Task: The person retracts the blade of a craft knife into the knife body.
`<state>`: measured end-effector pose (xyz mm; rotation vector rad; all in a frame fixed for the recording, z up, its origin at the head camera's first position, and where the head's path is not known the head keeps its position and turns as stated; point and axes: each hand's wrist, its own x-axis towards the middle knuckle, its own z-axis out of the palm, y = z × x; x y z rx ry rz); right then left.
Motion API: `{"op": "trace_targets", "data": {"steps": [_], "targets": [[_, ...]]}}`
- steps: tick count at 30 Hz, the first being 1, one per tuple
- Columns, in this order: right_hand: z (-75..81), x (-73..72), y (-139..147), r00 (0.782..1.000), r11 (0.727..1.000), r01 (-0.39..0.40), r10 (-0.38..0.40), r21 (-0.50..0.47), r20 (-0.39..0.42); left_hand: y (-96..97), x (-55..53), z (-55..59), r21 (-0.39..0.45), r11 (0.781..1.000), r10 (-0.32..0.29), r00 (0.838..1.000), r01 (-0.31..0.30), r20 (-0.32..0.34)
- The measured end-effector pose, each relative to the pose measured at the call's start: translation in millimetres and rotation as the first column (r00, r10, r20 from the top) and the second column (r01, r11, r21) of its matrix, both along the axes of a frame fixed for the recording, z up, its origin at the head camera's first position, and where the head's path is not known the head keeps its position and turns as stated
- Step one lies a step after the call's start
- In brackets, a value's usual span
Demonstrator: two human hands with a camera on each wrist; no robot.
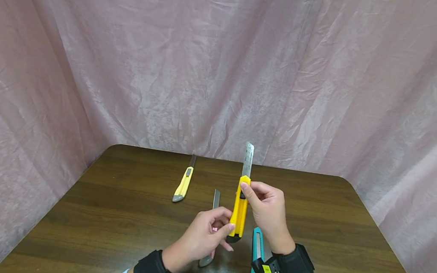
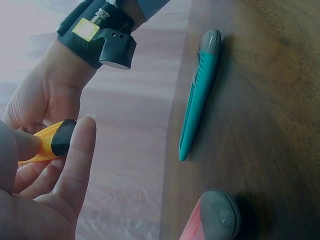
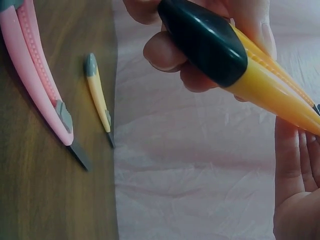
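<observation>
A bright yellow utility knife with a black end cap stands nearly upright above the table, a long stretch of blade out at its top. Near the cap, my left hand pinches the handle between thumb and fingers. My right hand grips it higher up, the thumb just above the dark slider. In the left wrist view the black cap shows beside a left finger. Behind the left hand lies a pink utility knife with a grey end and some blade out, partly hidden in the head view.
A teal utility knife lies by the right wrist, no blade showing beyond its tip. Farther back, a pale yellow utility knife lies with its blade out toward the far edge. The brown wooden table meets a pink curtain.
</observation>
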<state>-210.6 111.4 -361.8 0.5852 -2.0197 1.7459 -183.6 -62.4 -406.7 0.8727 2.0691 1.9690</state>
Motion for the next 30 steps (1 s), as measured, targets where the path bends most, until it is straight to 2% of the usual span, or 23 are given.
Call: {"op": "trace_targets", "data": {"steps": [30], "targets": [[-6.3, -2.8, 1.5, 0.999, 0.998, -0.037, 0.036, -0.044, -0.039, 1.5, 2.3, -0.8, 0.011, 1.0, 0.004, 1.0, -0.004, -0.006]]}}
